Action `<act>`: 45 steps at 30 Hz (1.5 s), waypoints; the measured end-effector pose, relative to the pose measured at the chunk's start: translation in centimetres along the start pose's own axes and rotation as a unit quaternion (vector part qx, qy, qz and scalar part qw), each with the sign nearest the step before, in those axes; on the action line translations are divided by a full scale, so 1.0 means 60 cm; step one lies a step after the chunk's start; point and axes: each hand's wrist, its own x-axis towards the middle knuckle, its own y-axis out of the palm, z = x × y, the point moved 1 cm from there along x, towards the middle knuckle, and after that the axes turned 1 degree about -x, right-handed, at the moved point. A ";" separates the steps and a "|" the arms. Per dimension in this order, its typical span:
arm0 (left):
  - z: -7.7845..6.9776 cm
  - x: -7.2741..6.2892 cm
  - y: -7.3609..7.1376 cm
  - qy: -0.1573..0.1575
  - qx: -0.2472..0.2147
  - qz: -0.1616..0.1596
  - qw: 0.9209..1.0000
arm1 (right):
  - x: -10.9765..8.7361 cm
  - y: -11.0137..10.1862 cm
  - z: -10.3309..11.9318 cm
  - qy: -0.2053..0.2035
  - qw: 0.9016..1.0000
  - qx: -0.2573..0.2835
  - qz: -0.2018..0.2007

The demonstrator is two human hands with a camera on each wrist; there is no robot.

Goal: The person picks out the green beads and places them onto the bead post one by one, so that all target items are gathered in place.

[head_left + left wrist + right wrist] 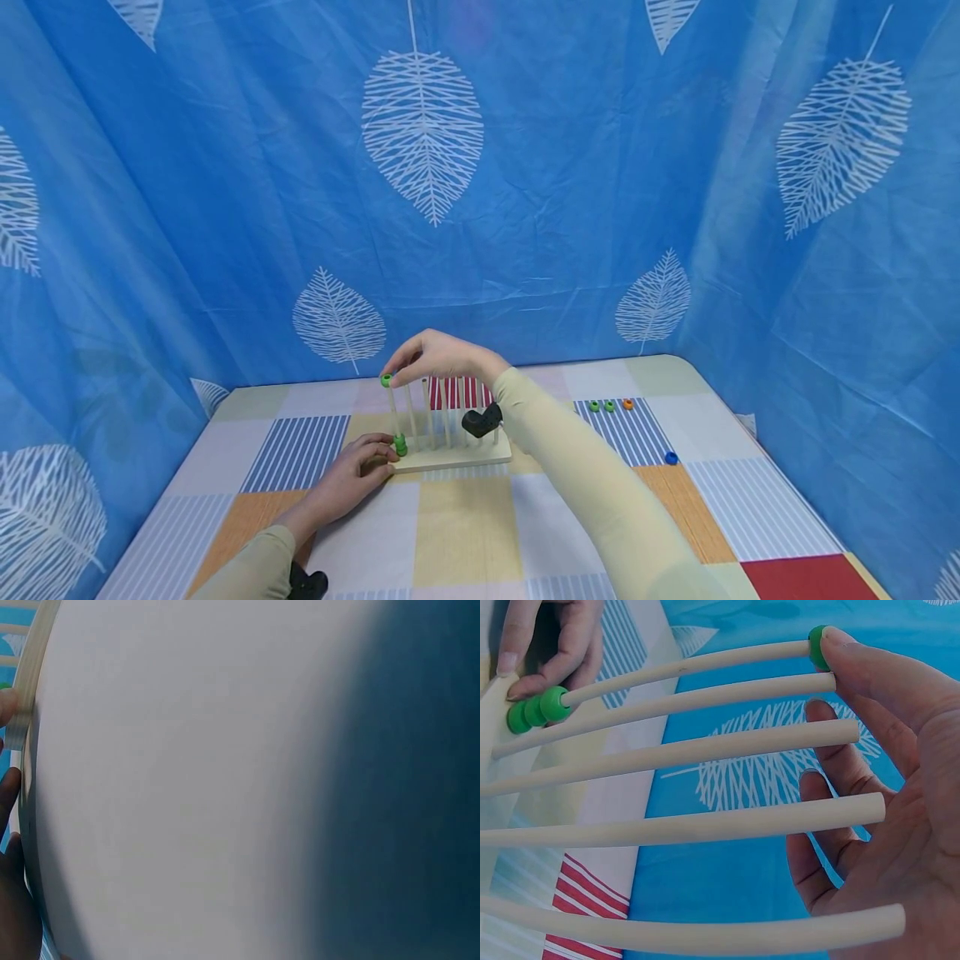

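A wooden rack (461, 457) with a row of upright pegs stands on the table. At the top of its leftmost peg, my right hand (444, 355) pinches a green bead (818, 647) between thumb and forefinger; its other fingers are spread behind the neighbouring pegs. Lower on that peg, several green beads (538, 709) are stacked against the base. My left hand (351, 477) holds the rack's left end, thumb on the edge of the base and a finger beside the stacked beads. Only bits of that hand show at the edge of the left wrist view.
To the right of the rack lie two loose green beads (609, 406), an orange bead (628, 404) and, nearer, a blue bead (671, 458). A patchwork tablecloth (465, 533) covers the table. Blue curtains (525, 250) with white leaves hang behind and at both sides.
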 end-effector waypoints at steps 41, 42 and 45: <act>-0.008 -0.003 0.003 -0.017 0.019 -0.006 1.000 | -0.158 -0.102 0.002 0.023 0.992 -0.034 -0.118; -0.008 -0.003 0.003 -0.017 0.020 -0.007 1.000 | -0.166 -0.105 -0.001 0.028 0.991 -0.036 -0.123; -0.008 -0.003 0.003 -0.017 0.019 -0.007 1.000 | -0.186 -0.113 -0.010 0.041 0.989 -0.043 -0.137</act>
